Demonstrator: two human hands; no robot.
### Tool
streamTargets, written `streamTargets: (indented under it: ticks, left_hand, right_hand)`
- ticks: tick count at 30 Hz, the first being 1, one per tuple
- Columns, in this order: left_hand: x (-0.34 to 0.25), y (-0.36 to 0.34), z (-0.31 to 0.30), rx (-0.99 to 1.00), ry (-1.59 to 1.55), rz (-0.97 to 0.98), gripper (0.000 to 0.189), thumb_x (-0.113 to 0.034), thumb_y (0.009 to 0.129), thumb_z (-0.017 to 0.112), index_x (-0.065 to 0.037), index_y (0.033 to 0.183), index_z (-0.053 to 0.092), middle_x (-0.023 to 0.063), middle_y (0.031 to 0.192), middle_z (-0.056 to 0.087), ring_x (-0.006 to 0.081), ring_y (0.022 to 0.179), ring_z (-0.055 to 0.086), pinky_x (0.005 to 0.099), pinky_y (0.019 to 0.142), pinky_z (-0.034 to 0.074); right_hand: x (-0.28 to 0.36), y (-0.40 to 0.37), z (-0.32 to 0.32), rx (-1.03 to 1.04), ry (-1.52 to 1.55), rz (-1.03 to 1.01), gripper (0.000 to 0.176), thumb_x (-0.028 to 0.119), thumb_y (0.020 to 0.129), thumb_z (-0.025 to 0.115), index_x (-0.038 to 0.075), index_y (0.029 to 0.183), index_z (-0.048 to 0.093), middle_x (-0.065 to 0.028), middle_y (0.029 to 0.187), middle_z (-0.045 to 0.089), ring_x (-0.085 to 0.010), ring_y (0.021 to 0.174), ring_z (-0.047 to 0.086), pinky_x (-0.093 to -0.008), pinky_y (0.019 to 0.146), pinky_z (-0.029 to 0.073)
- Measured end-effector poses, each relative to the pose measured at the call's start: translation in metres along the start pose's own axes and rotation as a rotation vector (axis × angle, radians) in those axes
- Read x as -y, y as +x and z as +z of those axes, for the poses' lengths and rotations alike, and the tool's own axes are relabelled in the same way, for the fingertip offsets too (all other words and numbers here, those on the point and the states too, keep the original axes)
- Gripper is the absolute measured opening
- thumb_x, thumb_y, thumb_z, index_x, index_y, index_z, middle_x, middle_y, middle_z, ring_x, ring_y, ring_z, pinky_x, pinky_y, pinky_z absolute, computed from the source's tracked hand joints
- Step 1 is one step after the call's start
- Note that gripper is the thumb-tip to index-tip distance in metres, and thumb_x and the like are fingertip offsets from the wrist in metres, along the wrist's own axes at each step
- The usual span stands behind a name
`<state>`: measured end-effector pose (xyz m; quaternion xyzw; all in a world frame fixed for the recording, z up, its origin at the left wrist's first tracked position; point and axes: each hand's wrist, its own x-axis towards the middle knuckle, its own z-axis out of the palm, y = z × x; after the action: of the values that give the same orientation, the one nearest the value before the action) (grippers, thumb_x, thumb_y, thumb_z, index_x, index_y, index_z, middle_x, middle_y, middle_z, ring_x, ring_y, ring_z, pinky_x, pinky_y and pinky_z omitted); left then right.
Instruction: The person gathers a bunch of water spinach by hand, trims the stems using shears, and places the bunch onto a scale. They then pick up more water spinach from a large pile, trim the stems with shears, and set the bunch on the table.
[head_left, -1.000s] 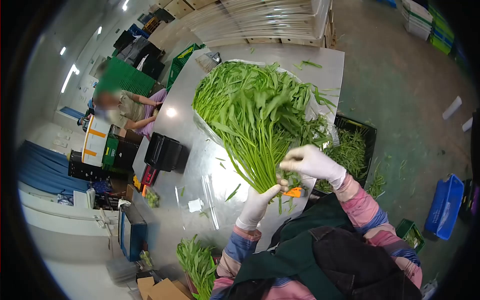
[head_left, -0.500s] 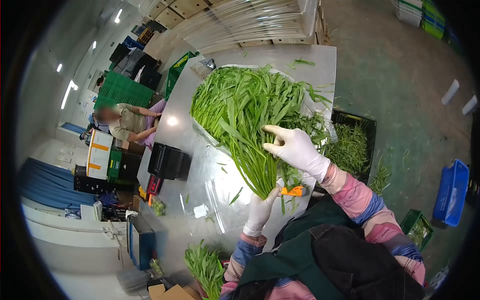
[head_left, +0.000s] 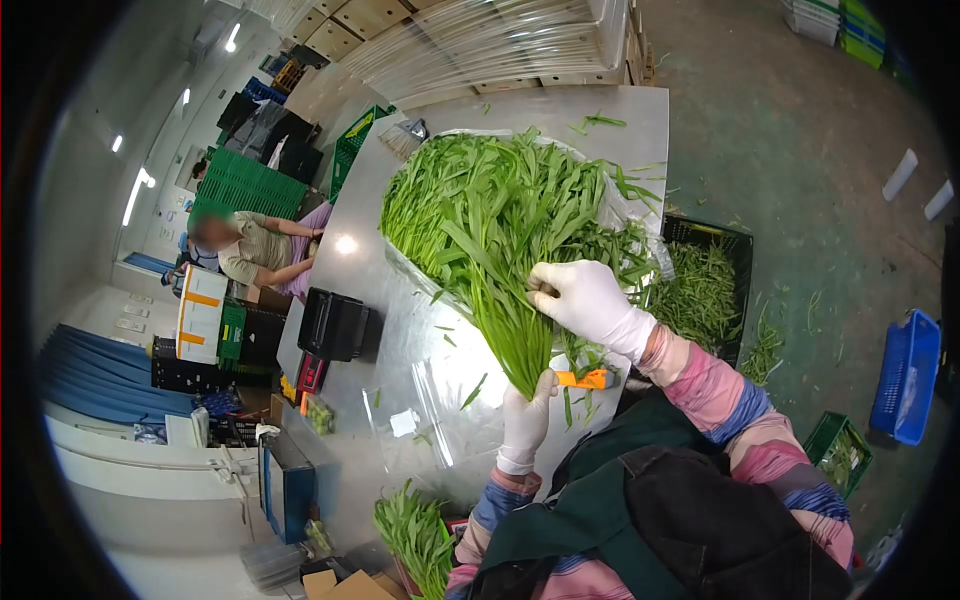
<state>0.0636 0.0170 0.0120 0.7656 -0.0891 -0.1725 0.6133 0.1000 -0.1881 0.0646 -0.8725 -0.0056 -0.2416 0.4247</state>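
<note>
My left hand (head_left: 524,425), in a white glove, is closed round the cut ends of a bunch of water spinach (head_left: 512,325). The stems fan away from it toward the leafy tops. At the bunch's right side, my gloved right hand (head_left: 592,308) pinches with thumb and forefinger at the stems; the other fingers are curled. Behind the bunch lies a big heap of the same greens (head_left: 430,195) on clear plastic sheeting (head_left: 620,215). Just right of my left hand an orange-handled cutter (head_left: 590,379) rests on the metal table (head_left: 400,340).
A black crate of greens (head_left: 700,290) stands on the floor at right. A black bin (head_left: 333,323) and a red scale (head_left: 312,373) are at the table's left. A seated person (head_left: 265,245) is beyond. More greens (head_left: 415,535) lie at the lower left; a blue basket (head_left: 905,375) at far right.
My right hand's fingers have closed from a spread pose into a pinch beside the stems. My left hand keeps its grip at the stem ends, nearly in place.
</note>
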Motion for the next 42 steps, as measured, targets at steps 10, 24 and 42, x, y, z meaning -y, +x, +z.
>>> streamTargets:
  ticks: [10,24,42]
  left_hand:
    - [-0.05,0.003,-0.003,0.133,-0.004,-0.035,0.021,-0.017,0.101,0.059,-0.001,0.087,0.061,0.0003,0.075,0.058,0.0083,0.066,0.052,0.0247,0.063,0.043]
    - [-0.039,-0.003,0.004,0.083,0.024,-0.079,0.016,-0.015,0.101,0.057,-0.001,0.094,0.06,-0.0005,0.075,0.057,0.0078,0.066,0.05,0.0241,0.062,0.042]
    - [-0.047,-0.005,0.0,0.119,-0.142,-0.102,0.018,-0.018,0.102,0.058,0.0,0.101,0.062,0.0001,0.076,0.059,0.0083,0.065,0.052,0.0242,0.061,0.042]
  right_hand:
    - [-0.018,0.002,-0.002,-0.446,-0.15,-0.09,0.013,0.017,0.085,0.071,0.008,0.089,0.062,-0.0093,0.077,0.067,-0.0296,0.068,0.064,-0.04,0.063,0.051]
    - [0.013,-0.02,-0.023,0.202,0.764,0.449,0.025,0.017,0.091,0.073,-0.002,0.106,0.068,-0.0019,0.079,0.069,-0.0072,0.068,0.061,-0.0227,0.061,0.05]
    - [-0.002,-0.028,0.005,-0.291,0.615,0.272,0.014,0.015,0.093,0.069,0.003,0.091,0.064,-0.0016,0.079,0.063,-0.009,0.071,0.06,-0.0277,0.063,0.051]
